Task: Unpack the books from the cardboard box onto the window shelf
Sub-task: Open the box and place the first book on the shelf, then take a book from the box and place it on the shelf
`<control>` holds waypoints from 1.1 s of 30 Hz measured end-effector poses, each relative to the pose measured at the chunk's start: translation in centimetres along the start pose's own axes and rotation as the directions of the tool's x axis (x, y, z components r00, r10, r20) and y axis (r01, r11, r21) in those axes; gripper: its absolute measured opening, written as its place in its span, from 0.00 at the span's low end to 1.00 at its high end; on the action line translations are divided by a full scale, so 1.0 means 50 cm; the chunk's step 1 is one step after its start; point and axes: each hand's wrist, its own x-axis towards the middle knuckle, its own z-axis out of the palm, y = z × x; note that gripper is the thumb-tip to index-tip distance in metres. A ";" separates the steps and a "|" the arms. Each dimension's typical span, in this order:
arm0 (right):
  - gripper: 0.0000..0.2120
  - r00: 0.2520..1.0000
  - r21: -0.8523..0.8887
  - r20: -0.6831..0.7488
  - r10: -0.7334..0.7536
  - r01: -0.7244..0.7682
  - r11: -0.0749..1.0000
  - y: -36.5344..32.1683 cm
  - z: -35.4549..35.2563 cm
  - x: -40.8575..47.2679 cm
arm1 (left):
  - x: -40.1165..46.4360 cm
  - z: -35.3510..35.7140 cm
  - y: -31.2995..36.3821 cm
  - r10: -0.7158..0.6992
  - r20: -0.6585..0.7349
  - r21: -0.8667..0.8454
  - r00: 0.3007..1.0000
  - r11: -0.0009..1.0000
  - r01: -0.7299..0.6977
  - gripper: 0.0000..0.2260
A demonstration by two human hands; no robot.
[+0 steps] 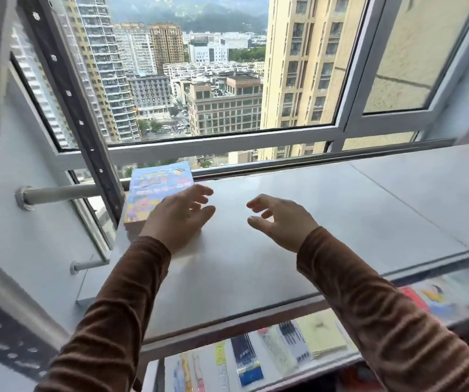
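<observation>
Blue-covered book stack (158,190) sits far-left on our window shelf (340,210), long axis toward the glass, just beyond our left hand (178,215); both hands spread, empty, right hand (280,222) farther off.

- A big window (227,80) in a grey frame (222,141) looks out on towers and hazy hills, in daylight.
- The left sash (43,80) stands open.
- A grey wall (29,236) carries a rail (58,193).
- Stationery packs (270,355) lie on a lower shelf.
</observation>
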 end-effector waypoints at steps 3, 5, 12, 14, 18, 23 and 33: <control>0.16 0.997 -0.093 -0.045 0.069 -0.073 0.993 0.054 -0.044 -0.080 | 0.004 0.058 0.054 0.114 0.154 0.081 0.982 0.988 -0.128 0.14; 0.16 0.990 -0.128 -0.078 0.121 -0.130 0.983 0.096 -0.069 -0.138 | 0.002 0.104 0.100 0.176 0.202 0.112 0.963 0.973 -0.201 0.15; 0.18 0.923 -0.154 -0.220 0.316 -0.353 0.923 0.267 -0.154 -0.395 | -0.055 0.309 0.315 0.403 0.343 0.046 0.849 0.895 -0.443 0.16; 0.18 0.888 -0.144 -0.263 0.376 -0.422 0.895 0.318 -0.181 -0.486 | -0.091 0.375 0.395 0.461 0.368 0.001 0.808 0.868 -0.496 0.16; 0.19 0.810 -0.118 -0.326 0.487 -0.546 0.829 0.428 -0.231 -0.698 | -0.195 0.524 0.564 0.545 0.440 -0.100 0.714 0.820 -0.564 0.16; 0.19 0.702 -0.072 -0.367 0.610 -0.675 0.734 0.575 -0.277 -0.984 | -0.362 0.720 0.763 0.572 0.569 -0.193 0.591 0.791 -0.580 0.17; 0.20 0.513 0.073 -0.342 0.787 -0.821 0.566 0.822 -0.339 -1.373 | -0.585 1.041 1.043 0.577 0.735 -0.270 0.356 0.731 -0.627 0.16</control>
